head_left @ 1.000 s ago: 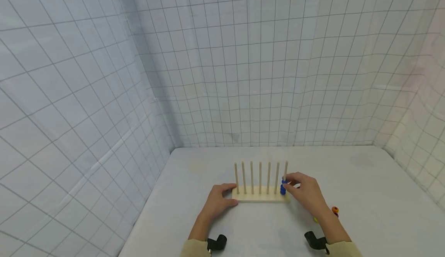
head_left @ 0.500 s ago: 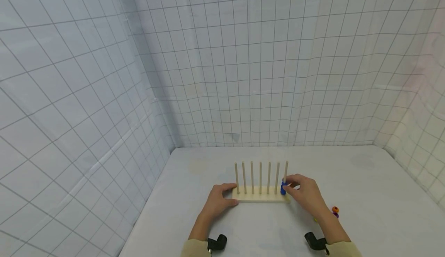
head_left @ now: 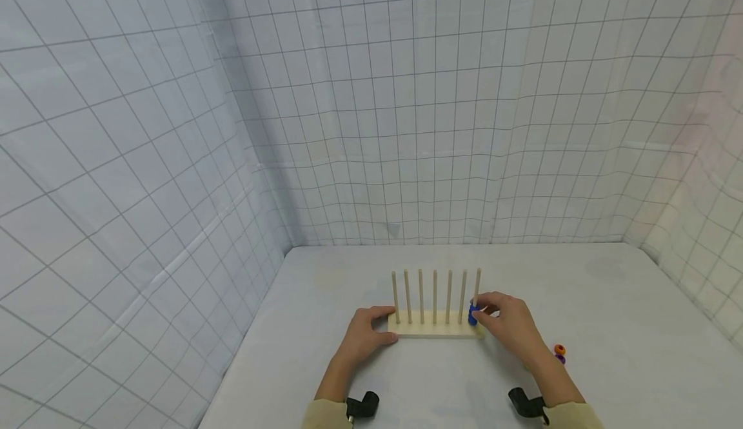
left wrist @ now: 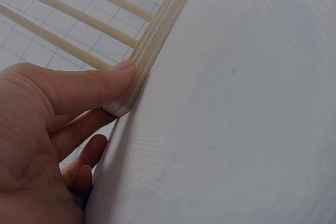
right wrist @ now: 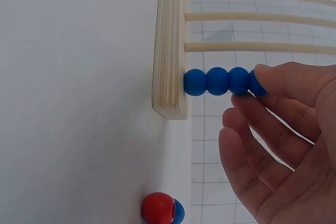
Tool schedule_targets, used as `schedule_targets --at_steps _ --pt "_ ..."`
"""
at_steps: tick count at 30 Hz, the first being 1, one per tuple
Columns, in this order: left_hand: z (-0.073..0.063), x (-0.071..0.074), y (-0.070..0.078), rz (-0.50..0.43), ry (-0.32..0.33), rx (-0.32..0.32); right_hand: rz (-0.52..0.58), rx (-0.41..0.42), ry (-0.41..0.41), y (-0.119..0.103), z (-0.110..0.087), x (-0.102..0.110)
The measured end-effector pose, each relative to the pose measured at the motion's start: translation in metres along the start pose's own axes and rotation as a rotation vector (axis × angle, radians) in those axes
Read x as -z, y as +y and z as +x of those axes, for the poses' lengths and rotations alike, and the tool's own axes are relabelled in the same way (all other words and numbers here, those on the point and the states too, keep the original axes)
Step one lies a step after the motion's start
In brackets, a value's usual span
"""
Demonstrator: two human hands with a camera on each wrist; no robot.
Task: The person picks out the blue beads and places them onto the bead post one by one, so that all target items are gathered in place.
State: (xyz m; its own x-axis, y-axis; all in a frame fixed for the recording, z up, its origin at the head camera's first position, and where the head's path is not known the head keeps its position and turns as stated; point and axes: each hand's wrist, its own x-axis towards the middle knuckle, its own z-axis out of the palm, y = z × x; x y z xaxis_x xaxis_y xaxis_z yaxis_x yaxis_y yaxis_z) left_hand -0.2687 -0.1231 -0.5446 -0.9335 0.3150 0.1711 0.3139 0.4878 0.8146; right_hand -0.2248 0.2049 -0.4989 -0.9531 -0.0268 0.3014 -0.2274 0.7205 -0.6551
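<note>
A pale wooden peg board (head_left: pixel 435 333) with several upright rods stands on the table. My left hand (head_left: pixel 364 334) grips its left end, the thumb pressed on the front edge of the base and the other fingers behind. Blue beads (right wrist: pixel 217 81) are stacked on the rightmost rod, the lowest against the base. My right hand (head_left: pixel 512 321) pinches the top blue bead (right wrist: pixel 256 83) between thumb and index finger, that bead resting against the one below. Its other fingers curve loosely beneath. All the other rods are bare.
An orange bead (head_left: pixel 560 349) and a purple bead (head_left: pixel 560 359) lie right of my right forearm, which partly covers more beads. In the right wrist view a red bead (right wrist: pixel 157 208) overlaps a blue one. Grid-patterned sheeting (head_left: pixel 406 126) encloses the white table (head_left: pixel 453 384).
My right hand has moved slightly down the rightmost rod, bringing the top blue bead down onto the stack. The left hand and the peg board have stayed in place.
</note>
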Motion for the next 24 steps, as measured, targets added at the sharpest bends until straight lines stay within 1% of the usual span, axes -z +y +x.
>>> schedule_targets --at_steps 9,16,24 --pt "0.0001 -0.0003 -0.0008 0.002 0.001 -0.007 -0.007 -0.024 -0.015 0.0001 0.002 -0.0001" --pt "-0.0005 0.0003 -0.0004 0.001 -0.001 -0.014 -0.011 -0.026 -0.018 -0.0008 0.0021 0.0008" --pt "-0.0007 0.0007 0.0009 0.015 -0.001 -0.002 -0.005 -0.018 -0.028 -0.0014 0.0007 0.004"
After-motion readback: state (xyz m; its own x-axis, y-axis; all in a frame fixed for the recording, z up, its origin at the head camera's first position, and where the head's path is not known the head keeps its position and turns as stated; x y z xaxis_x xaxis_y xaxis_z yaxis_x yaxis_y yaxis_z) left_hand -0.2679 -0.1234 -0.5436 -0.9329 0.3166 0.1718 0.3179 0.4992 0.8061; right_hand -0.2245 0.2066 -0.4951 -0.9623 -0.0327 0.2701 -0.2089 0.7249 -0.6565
